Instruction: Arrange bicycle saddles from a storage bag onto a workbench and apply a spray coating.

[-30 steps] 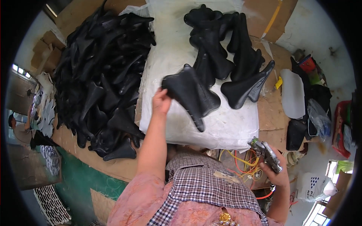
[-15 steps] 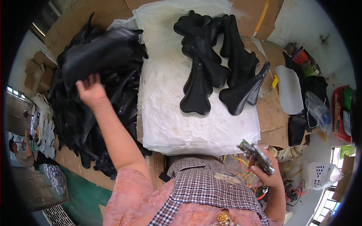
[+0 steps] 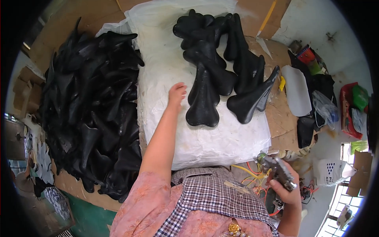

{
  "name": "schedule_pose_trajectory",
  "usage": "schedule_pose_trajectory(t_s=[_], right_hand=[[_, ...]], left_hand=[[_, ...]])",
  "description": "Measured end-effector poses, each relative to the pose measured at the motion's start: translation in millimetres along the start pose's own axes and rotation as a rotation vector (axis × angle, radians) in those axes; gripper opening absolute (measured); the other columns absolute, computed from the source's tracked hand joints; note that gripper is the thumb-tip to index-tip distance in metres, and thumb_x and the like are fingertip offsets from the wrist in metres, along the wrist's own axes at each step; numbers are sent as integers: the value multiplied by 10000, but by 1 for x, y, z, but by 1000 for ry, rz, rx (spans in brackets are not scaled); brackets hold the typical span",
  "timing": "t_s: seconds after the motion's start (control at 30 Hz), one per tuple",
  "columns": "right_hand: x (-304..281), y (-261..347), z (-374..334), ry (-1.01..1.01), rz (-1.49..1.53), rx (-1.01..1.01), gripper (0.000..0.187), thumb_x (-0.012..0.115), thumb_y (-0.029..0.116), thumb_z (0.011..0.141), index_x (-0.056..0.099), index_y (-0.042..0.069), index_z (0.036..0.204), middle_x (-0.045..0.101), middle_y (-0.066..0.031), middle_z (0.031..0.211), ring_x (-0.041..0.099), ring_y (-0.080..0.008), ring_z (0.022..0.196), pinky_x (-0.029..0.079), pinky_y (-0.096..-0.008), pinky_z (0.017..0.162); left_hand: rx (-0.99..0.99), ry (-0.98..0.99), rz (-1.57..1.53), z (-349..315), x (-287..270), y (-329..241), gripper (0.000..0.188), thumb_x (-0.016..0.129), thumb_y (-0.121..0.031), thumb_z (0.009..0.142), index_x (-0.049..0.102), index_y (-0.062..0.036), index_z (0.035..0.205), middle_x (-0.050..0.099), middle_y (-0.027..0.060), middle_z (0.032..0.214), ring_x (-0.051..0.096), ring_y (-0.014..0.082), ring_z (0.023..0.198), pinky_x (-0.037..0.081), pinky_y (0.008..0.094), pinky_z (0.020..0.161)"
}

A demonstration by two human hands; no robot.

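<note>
- A worker in a checked apron [image 3: 225,193] and pink patterned sleeves [image 3: 146,193] stands at a tabletop [image 3: 282,132] lined with brown cardboard, hands well apart.
- The left hand [image 3: 177,95] hovers over a white sheet [image 3: 237,144], loosely parted, fingers slightly bent and pointing toward the right.
- Just beside those fingers lies the nearest black saddle [image 3: 202,100], its broad, two-lobed end toward the worker and its narrow nose away.
- The right hand [image 3: 285,185], low at the sheet's near right corner, is clamped around a metal spray gun [image 3: 276,168], whose front end points up and to the left.
- More black saddles [image 3: 213,67] overlap in a cluster across the far part of the sheet; at its right, an angled saddle [image 3: 246,102] points its nose up and to the right.
- To the left of the sheet, a heap of black saddles [image 3: 90,118] is piled on cardboard.
- Yellow and orange hoses [image 3: 254,172] tangle below the tabletop's edge.
- At right, a pale panel [image 3: 297,91] lies near a red tray [image 3: 344,104].
</note>
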State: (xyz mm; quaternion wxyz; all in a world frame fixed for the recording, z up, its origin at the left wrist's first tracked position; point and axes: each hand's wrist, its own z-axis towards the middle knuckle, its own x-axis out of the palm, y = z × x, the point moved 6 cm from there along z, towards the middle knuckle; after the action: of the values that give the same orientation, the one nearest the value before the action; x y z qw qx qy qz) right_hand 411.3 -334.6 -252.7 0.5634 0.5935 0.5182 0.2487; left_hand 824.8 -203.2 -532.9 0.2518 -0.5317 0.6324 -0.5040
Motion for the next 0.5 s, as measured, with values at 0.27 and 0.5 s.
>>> schedule_pose_trajectory(t_s=[0.27, 0.5], right_hand=[[-56, 25, 42, -216, -169, -106, 543, 658, 167, 787, 456, -53, 1240, 568, -36, 849, 542, -91, 759, 439, -223, 692], [-65, 52, 77, -86, 82, -275, 584, 656, 123, 771, 411, -48, 1273, 574, -70, 812, 557, -126, 720, 456, -239, 663]], left_hand=[[34, 171, 231, -6, 54, 30, 354, 547, 6, 758, 578, 2, 1110, 622, 77, 997, 575, 199, 929, 439, 298, 843], [-1, 217, -428, -49, 10, -5, 204, 507, -9, 822, 569, 12, 1015, 620, 91, 990, 570, 201, 933, 406, 315, 909]])
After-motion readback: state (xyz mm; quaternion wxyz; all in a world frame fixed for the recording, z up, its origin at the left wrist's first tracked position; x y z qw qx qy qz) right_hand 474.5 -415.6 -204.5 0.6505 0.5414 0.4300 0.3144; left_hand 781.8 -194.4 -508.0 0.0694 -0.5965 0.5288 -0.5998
